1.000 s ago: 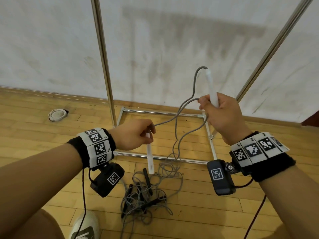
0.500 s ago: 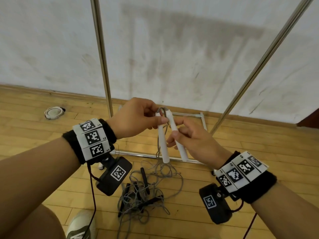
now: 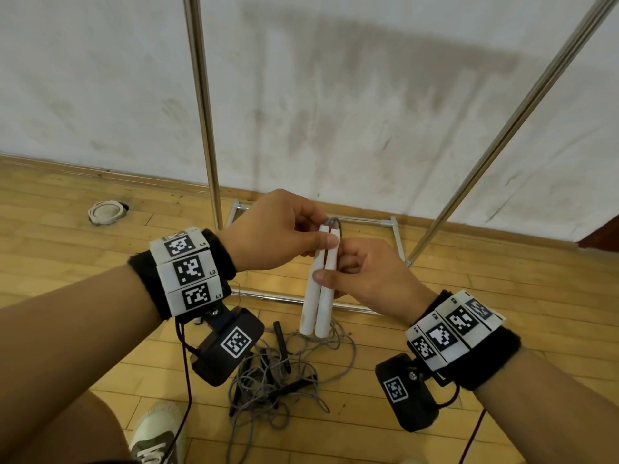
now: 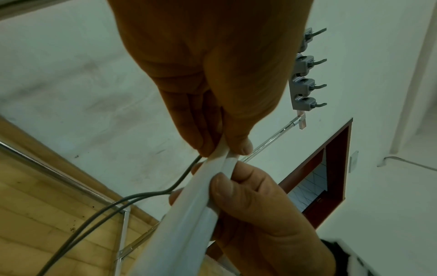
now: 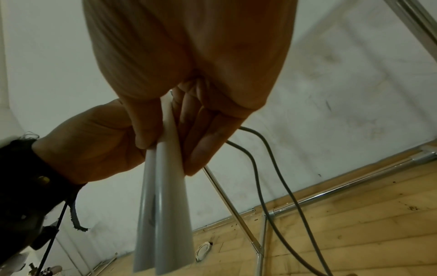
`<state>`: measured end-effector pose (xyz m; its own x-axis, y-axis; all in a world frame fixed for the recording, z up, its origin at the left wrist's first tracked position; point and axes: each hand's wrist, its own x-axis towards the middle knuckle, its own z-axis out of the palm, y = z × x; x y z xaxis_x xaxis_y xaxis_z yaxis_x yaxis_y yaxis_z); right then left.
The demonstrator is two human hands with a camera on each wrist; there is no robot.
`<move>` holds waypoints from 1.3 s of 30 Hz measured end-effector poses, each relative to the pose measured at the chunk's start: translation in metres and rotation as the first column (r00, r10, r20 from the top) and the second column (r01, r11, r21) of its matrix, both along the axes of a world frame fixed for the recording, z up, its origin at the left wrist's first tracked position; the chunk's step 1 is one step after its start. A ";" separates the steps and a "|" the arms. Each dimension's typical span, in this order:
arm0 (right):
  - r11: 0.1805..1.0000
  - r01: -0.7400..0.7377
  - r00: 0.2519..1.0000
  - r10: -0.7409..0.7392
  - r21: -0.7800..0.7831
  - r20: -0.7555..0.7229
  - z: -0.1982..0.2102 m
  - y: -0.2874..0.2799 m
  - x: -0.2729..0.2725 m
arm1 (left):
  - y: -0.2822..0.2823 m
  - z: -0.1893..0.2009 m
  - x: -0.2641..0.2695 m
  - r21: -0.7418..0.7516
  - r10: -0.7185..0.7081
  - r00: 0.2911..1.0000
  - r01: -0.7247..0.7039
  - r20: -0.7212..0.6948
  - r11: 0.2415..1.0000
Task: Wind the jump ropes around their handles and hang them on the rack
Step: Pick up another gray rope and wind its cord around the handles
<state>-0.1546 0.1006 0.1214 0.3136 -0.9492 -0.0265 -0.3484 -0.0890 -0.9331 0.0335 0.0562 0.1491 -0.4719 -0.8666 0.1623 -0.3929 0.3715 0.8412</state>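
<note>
Two white handles (image 3: pixel 320 289), side by side and touching, are held upright at frame centre. Their tops are pinched by the left hand (image 3: pixel 278 232); mid-length they are pinched between thumb and fingers of the right hand (image 3: pixel 368 279). Grey rope (image 3: pixel 333 222) is looped from the tops. Tangled ropes (image 3: pixel 274 380) are heaped on the floor at 6 o'clock; rack (image 3: pixel 204 112) at 12 o'clock.

A white round fitting (image 3: pixel 106 212) lies on the wooden floor (image 3: pixel 50 242) near the stained wall (image 3: pixel 335 95).
</note>
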 end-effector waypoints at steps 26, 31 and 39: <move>0.976 0.192 0.949 -0.158 -0.101 0.274 0.035 -0.026 -0.023 | 0.001 -0.002 -0.001 0.116 -0.156 0.987 0.152 0.028 0.982; 0.862 0.408 0.903 -0.429 -0.302 -0.006 0.020 -0.033 -0.048 | 0.001 0.010 0.009 0.147 -0.165 0.986 0.162 0.008 0.976; 0.931 0.200 0.966 -0.240 -0.305 -0.097 0.012 -0.034 -0.046 | 0.001 0.016 0.014 0.118 -0.099 0.995 0.102 -0.029 0.988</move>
<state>-0.2006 0.0664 0.1336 0.1085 -0.9661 0.2341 -0.5065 -0.2564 -0.8232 0.0471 0.0571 0.1651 -0.5548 -0.8288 0.0726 -0.3389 0.3048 0.8901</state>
